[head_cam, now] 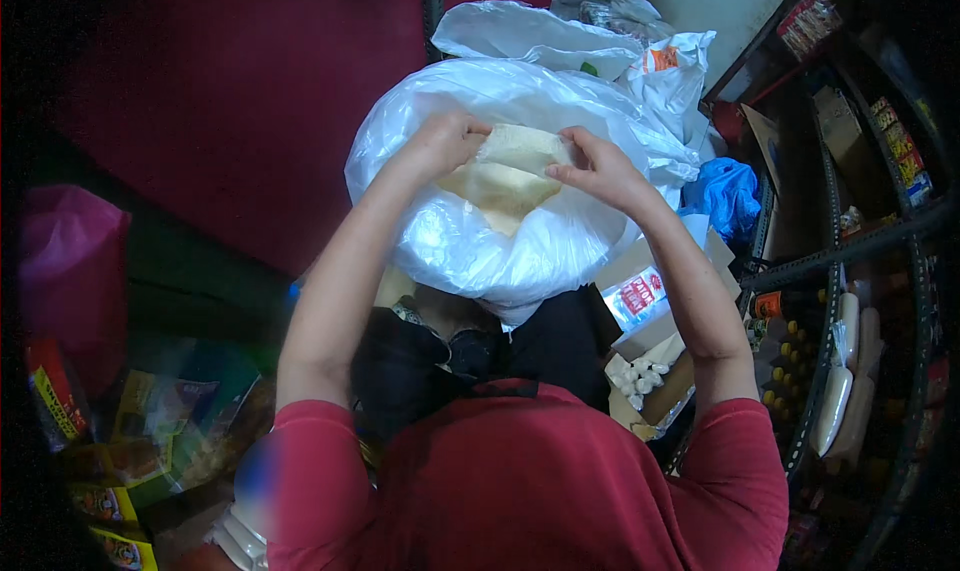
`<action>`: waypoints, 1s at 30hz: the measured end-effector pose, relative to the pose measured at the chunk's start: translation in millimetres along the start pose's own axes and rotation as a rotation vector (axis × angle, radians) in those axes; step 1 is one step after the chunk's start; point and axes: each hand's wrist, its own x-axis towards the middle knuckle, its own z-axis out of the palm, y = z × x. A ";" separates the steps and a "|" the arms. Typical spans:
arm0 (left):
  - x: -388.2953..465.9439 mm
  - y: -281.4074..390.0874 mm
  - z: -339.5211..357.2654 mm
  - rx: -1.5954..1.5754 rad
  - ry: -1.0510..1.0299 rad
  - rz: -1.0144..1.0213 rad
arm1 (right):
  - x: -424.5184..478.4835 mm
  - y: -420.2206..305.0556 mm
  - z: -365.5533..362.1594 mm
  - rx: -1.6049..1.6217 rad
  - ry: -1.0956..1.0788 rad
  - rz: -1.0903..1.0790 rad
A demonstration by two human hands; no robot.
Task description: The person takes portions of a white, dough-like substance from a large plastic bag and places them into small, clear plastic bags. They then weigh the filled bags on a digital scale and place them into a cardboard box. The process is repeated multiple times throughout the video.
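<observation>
My left hand [448,145] and my right hand [606,167] hold a small transparent plastic bag [525,142] by its two ends. Something pale yellow and grainy fills it. Both hands are inside the mouth of a large white plastic sack [450,252], whose rim is rolled outward. Below the small bag, a loose pale yellow grainy or powdery product [502,196] lies in the sack. The sack stands in front of my knees. Its bottom is hidden.
Behind the sack are more white plastic bags [536,35]. A maroon surface [247,106] spans the upper left. To the right, near a blue plastic bag [724,196], metal shelving [795,267] holds bottles and long filled bags [834,410]. Open cardboard boxes [667,395] and colourful packets [150,451] flank me.
</observation>
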 end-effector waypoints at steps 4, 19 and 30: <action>-8.1 -0.4 10.4 -0.180 -0.044 0.041 | -2.7 -2.1 1.3 0.033 0.046 -0.063; -31.3 23.1 8.3 -0.013 0.165 0.109 | 13.9 -7.7 8.4 0.132 -0.020 -0.206; -30.9 12.8 9.1 -0.171 0.253 0.214 | 21.4 -9.4 -0.9 0.072 0.031 -0.214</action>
